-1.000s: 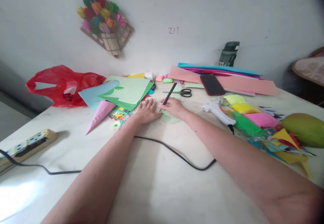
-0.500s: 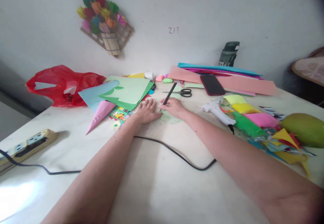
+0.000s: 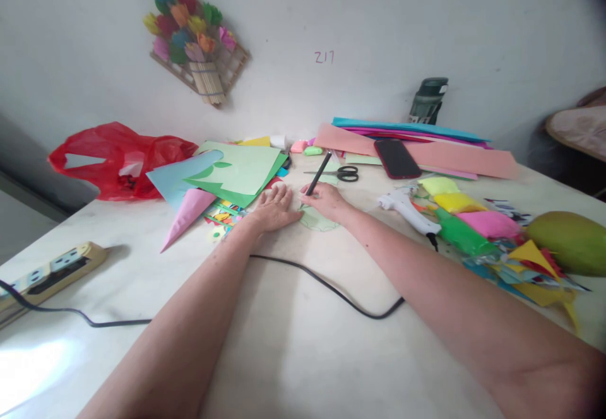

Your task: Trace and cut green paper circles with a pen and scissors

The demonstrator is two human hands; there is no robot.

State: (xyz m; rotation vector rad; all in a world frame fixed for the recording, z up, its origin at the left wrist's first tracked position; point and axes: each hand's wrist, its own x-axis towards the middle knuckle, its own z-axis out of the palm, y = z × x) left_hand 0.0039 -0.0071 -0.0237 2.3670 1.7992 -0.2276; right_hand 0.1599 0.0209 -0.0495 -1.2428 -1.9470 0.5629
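Note:
My right hand (image 3: 326,200) is closed around a black pen (image 3: 319,174), its tip pointing down at a pale green paper piece (image 3: 319,220) with a scalloped line drawn near its edge. The hand covers part of that paper. My left hand (image 3: 276,209) lies flat with its fingers spread, its thumb at the left edge of the same piece. Just behind my right hand lie black-handled scissors (image 3: 347,173). Left of my left hand are a pink paper cone (image 3: 187,217) and light and dark green sheets (image 3: 246,170).
A red plastic bag (image 3: 113,160) and a power strip (image 3: 61,271) are at the left. At the right are a phone (image 3: 396,159), a white glue gun (image 3: 409,211), coloured packets (image 3: 487,223) and a green fruit (image 3: 568,242). A black cable (image 3: 326,285) crosses in front.
The pen and my right hand have shifted very slightly to the right. My left hand keeps its place.

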